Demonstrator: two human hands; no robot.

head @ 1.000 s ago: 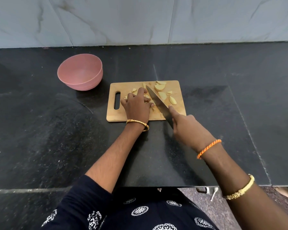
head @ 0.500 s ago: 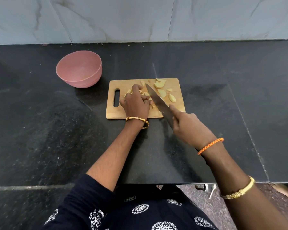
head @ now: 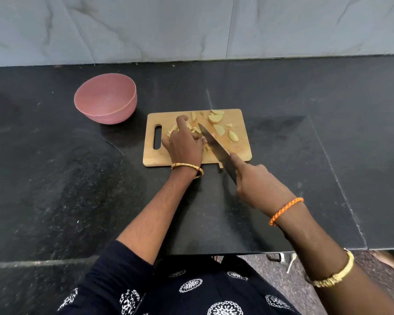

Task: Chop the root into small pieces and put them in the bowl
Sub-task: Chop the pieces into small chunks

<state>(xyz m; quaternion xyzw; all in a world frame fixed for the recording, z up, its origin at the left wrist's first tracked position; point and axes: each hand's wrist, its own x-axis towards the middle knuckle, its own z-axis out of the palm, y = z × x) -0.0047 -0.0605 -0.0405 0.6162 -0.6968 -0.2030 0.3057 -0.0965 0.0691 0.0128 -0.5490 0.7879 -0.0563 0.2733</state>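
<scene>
Mid-chop at frame ctr: left hand (head: 184,144) now curled over root pieces (head: 216,118) on board (head: 242,146), right hand (head: 255,181) clamped on knife (head: 216,147), bowl (head: 105,98) upper left w/ nothing inside yet.

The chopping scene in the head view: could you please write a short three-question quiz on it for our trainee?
1. True or false: the pink bowl already holds cut pieces.
2. Which hand grips the knife? A) left B) right
3. Fill in: the cut pieces lie on the wooden ____.

Key: 1 false, it looks empty. 2 B, the right hand; the left hand steadies the root. 3 board.
</scene>
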